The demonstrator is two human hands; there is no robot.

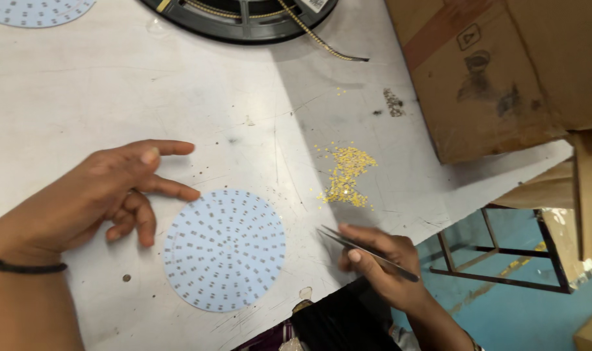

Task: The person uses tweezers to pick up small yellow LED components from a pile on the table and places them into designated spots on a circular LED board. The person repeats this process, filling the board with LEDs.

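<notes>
A round pale-blue circuit board (224,249) dotted with small pads lies flat on the white table (114,97). My left hand (107,195) rests just left of it, fingers spread, one fingertip touching the board's upper left rim. My right hand (380,260) sits right of the board near the table's front edge and grips metal tweezers (364,250), their tips pointing left towards the board. A small heap of tiny yellow components (345,177) lies just above the tweezers.
A black reel of component tape (244,19) stands at the back, its strip trailing right. Another round board (36,10) shows at the top left corner. Brown cardboard boxes (497,71) crowd the right side. A metal frame (497,260) stands on the blue floor.
</notes>
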